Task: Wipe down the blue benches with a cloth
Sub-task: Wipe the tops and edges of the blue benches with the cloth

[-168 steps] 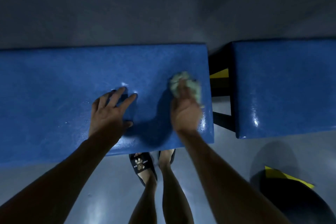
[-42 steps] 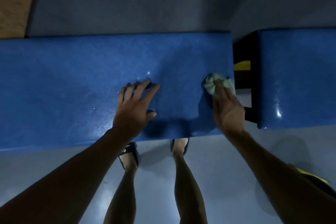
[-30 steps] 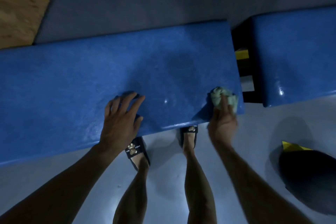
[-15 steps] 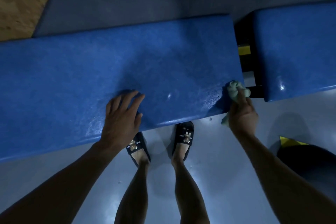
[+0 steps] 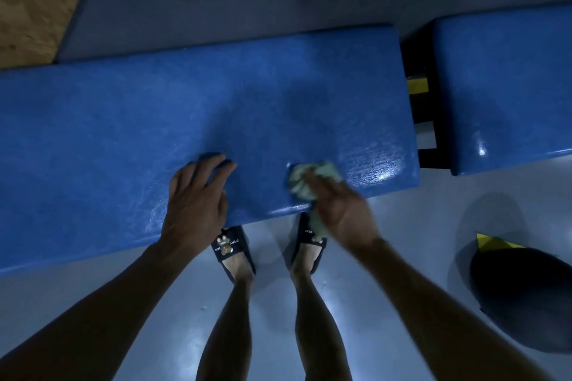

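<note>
- so the right hand (image 5: 343, 210) has swung back in; half a second ago it was off the right end corner of the blue bench (image 5: 123, 139) with the cloth (image 5: 305, 178) hanging past the edge, now it's on the near edge, close to the middle
- grip on the right: clenched around the cloth, pressing the bunched part onto the surface; a tail of it dangles down over the front lip, just above the right sandal (image 5: 306, 241)
- hand's blurred, so I'd guess it's mid-swipe heading left along the front edge
- left hand (image 5: 196, 201) hasn't really budged; released grip, fingers flat on the surface, looks like it's just bracing
- wet sheen near the right corner, so that end looks done to me; the long stretch out left is probably next
- second bench (image 5: 501, 86) sits across the gap to the right, nothing touching it; can't tell if it's been wiped
</note>
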Demonstrator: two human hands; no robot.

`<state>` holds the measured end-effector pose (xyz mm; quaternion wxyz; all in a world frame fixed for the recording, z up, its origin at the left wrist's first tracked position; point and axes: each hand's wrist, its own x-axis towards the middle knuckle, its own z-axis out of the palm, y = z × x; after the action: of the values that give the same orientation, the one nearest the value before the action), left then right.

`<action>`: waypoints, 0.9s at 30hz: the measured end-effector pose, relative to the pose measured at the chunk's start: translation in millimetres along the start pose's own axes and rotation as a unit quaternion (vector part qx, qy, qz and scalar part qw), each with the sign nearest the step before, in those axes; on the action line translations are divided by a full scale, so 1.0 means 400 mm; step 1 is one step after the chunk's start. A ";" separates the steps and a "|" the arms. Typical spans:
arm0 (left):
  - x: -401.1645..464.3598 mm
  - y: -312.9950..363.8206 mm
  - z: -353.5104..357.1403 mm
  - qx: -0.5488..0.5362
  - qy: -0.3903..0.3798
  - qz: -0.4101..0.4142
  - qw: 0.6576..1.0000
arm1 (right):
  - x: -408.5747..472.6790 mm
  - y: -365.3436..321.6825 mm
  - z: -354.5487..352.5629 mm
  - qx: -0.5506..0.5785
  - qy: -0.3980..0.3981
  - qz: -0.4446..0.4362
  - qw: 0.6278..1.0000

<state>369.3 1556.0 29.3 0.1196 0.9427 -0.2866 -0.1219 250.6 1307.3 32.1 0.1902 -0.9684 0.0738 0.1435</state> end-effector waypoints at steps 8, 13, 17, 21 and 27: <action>0.017 -0.055 -0.005 0.022 -0.018 -0.007 1.000 | 0.086 0.060 0.015 0.117 0.184 0.401 0.890; 0.035 -0.062 -0.022 0.042 -0.044 -0.002 0.998 | 0.094 -0.261 0.125 0.088 0.106 0.117 0.984; 0.050 -0.067 -0.032 0.040 -0.050 -0.004 0.998 | 0.106 -0.159 0.051 -0.008 0.008 -0.071 0.997; 0.061 -0.080 -0.025 0.028 -0.055 -0.005 0.998 | 0.118 0.060 -0.046 -0.030 0.055 0.112 0.992; 0.065 -0.094 -0.024 0.024 -0.051 0.000 0.998 | 0.195 -0.082 0.039 0.075 0.162 0.369 0.912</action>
<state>412.2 1572.9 22.9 0.0822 0.9378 -0.2955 -0.1625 327.2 1336.6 5.9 0.1811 -0.8653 0.4659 0.0386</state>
